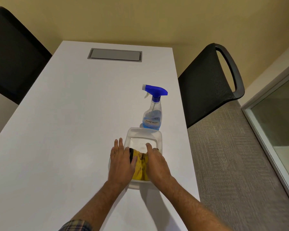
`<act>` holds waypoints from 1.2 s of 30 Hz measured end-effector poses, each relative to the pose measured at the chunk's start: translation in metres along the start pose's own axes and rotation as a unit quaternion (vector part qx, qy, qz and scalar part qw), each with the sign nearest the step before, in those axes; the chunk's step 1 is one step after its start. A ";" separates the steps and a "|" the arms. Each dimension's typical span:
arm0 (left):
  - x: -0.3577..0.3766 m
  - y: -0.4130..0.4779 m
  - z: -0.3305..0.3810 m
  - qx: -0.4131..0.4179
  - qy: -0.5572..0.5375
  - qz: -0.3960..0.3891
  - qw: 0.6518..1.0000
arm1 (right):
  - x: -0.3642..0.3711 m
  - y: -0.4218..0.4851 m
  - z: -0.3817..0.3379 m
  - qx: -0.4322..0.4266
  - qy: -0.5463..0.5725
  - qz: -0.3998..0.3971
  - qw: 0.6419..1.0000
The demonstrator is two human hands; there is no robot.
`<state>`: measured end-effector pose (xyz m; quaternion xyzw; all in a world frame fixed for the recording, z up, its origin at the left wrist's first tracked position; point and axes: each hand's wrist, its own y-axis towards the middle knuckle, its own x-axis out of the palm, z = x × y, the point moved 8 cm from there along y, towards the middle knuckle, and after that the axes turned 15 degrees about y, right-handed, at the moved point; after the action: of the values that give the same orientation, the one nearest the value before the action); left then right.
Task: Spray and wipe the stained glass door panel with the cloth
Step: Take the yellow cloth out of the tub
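A yellow cloth (140, 165) with dark stains lies in a clear plastic tub (143, 132) on the white table (73, 130). My left hand (121, 161) rests flat on the tub's left edge, thumb against the cloth. My right hand (155, 161) lies on the cloth's right side, fingers reaching into the tub. Whether either hand grips the cloth is hidden. Just behind the tub stands a clear spray bottle (153, 114) with blue liquid and a blue trigger head. A glass panel (277, 117) in a pale frame is at the far right.
A black mesh chair (212, 84) stands by the table's right edge, and another dark chair (15, 55) sits at the left. A grey cable hatch (115, 55) is set into the table's far end. Grey carpet (232, 164) lies between table and glass.
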<state>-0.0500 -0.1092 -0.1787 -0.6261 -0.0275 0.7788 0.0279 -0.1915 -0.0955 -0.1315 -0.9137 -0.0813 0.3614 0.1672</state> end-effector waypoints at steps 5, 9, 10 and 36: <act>0.001 0.000 0.001 -0.004 -0.001 0.003 1.000 | 0.008 -0.004 0.001 -0.027 -0.039 0.005 0.999; 0.002 0.000 0.002 -0.008 -0.017 -0.004 1.000 | 0.016 -0.001 0.001 -0.069 -0.123 -0.002 0.990; 0.002 0.000 0.002 -0.009 -0.022 -0.005 1.000 | 0.019 0.002 0.001 -0.067 -0.149 -0.010 0.986; 0.006 -0.003 0.001 -0.006 -0.024 0.016 1.000 | 0.007 0.018 -0.020 -0.073 -0.155 -0.013 0.985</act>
<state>-0.0524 -0.1054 -0.1839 -0.6077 -0.0228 0.7938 0.0106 -0.1717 -0.1154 -0.1290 -0.8555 -0.1438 0.4893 0.0902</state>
